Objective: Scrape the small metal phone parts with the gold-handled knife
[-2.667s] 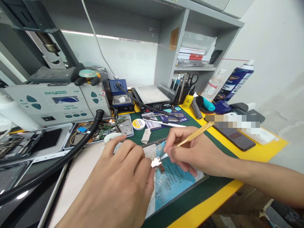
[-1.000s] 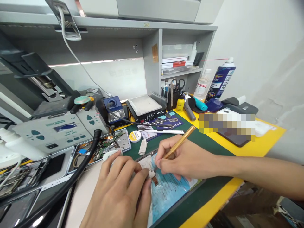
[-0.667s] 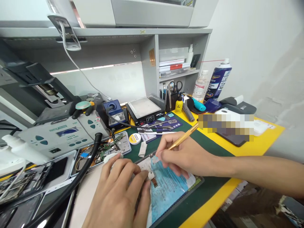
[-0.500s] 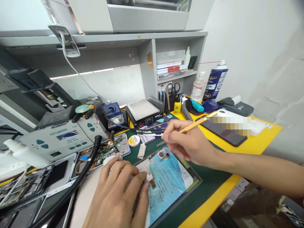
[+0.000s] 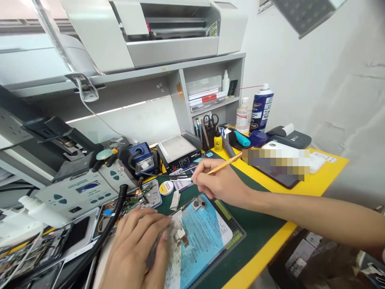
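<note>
My right hand (image 5: pixel 221 180) pinches a slim golden pen-like tool (image 5: pixel 225 162), its rear end pointing up to the right. The tool's tip is hidden by the fingers, close to a thin white stick-like tool (image 5: pixel 180 178). Below lies a blue-and-white printed sheet (image 5: pixel 204 241) on a dark perforated mat (image 5: pixel 239 239). On the sheet are a small metal part with a brown flex strip (image 5: pixel 181 233) and a small part with round dark lenses (image 5: pixel 197 204). My left hand (image 5: pixel 135 245) curls over the sheet's left side; something dark grey shows between thumb and forefinger, its kind unclear.
Left are a grey rework station (image 5: pixel 87 188), a black hose (image 5: pixel 116 224) and a tray of circuit boards (image 5: pixel 150 194). Behind stand a small hot plate (image 5: pixel 177 150), a yellow bottle (image 5: pixel 218 140) and a spray can (image 5: pixel 261 108). Phones (image 5: pixel 276 170) lie on the right.
The view has shifted, with more of the upper machine showing. My left hand has drawn back left from the small metal part, which is now uncovered. My right hand still grips the golden tool.
</note>
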### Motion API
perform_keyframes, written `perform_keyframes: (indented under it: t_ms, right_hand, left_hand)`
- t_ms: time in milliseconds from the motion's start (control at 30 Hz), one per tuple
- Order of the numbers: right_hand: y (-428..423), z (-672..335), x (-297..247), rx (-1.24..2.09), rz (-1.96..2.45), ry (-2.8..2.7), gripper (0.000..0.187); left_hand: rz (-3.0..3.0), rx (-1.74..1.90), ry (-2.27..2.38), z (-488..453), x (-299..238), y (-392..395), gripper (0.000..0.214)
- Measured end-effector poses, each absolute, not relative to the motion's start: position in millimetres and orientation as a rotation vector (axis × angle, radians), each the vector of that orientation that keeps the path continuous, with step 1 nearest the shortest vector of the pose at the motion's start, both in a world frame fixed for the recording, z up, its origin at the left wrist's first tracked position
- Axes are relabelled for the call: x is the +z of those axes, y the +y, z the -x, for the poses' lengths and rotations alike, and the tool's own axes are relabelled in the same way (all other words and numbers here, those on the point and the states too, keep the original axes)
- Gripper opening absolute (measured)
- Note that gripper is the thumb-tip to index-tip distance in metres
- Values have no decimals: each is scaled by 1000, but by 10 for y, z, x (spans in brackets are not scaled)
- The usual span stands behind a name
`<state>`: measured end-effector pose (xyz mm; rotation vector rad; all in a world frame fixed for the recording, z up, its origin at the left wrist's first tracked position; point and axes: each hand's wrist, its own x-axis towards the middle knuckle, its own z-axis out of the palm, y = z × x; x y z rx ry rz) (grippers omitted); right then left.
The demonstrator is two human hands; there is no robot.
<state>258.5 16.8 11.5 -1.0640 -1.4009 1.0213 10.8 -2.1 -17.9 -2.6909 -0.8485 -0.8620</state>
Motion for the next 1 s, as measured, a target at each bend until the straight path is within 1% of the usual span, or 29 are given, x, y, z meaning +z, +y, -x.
perform_keyframes:
  t_ms: [133, 267, 400, 667, 1000]
  right_hand:
    - [228, -2614, 81, 895, 1158, -1582, 7]
    - [261, -2618, 38, 812, 1217, -1710, 8]
    - [270, -2612, 16, 822, 1241, -1767, 8]
    - [267, -2607, 3, 786, 1230, -1798, 8]
    - [263, -2655, 117, 929, 1183, -1902, 13]
  left_hand:
    - [2714, -861, -945, -59, -174, -18, 24]
    - [2659, -1029, -1191, 66, -182, 44, 24]
    - [2580, -1134, -1310, 175, -196, 127, 22]
    - [2572, -1154, -1421, 143, -160, 127, 29]
    - [2628, -1149, -1445, 127, -101, 67, 28]
